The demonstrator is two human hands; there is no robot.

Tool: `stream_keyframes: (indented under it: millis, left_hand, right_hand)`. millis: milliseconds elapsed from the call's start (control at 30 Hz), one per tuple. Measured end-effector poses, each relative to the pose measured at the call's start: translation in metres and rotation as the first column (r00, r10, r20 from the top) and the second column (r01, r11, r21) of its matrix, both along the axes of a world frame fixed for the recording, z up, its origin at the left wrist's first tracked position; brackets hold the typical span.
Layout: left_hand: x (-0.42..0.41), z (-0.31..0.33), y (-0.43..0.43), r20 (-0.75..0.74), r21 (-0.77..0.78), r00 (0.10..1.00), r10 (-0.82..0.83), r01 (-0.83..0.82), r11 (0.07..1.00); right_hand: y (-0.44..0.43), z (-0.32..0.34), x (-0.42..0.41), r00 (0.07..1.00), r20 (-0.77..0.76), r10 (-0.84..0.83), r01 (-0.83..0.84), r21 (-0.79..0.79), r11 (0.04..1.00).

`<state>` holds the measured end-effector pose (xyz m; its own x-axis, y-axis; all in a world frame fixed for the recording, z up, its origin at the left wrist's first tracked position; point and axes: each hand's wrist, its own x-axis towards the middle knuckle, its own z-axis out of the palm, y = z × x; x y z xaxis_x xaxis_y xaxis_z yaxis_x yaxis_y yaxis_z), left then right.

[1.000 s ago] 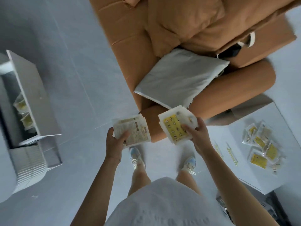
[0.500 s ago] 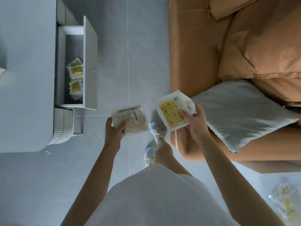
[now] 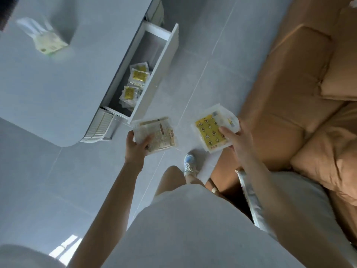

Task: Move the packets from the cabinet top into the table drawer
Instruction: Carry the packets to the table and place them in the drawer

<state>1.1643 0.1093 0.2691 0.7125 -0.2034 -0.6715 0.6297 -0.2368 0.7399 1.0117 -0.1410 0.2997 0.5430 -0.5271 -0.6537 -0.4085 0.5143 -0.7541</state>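
Yellow-printed packets already lie in the open drawer of the pale grey bench. Over the past second the view has swung from the sofa and the cabinet top, which is now out of sight, round to this bench, so the drawer sits just ahead of the hands instead of off at the far left edge. The left hand grips a stack of packets showing a pale printed back, close to the drawer's near corner but not over it. The right hand grips a second stack with a yellow star-patterned face, held farther out, over the floor beside the orange sofa. Both loads have stayed firmly clasped through the turn. By my reading the carry is nearly over and the drop-off comes next, left stack first. A plastic bag rests on the bench top, apart from the drawer.
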Motion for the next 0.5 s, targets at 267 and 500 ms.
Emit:
stream_keyframes:
  millis: [267,500]
  left_hand:
    - [0.067,-0.004,-0.014,-0.077,-0.016,0.958,0.278,-0.28,0.96]
    - [0.159,-0.035,-0.015,-0.132,-0.007,0.894,0.428,-0.433,0.901]
  right_hand:
    - [-0.037,-0.002,0.131,0.988,-0.028,0.153,-0.155,-0.055,0.986]
    - [-0.06,-0.017,0.26,0.976,-0.044,0.215,-0.217,-0.066,0.974]
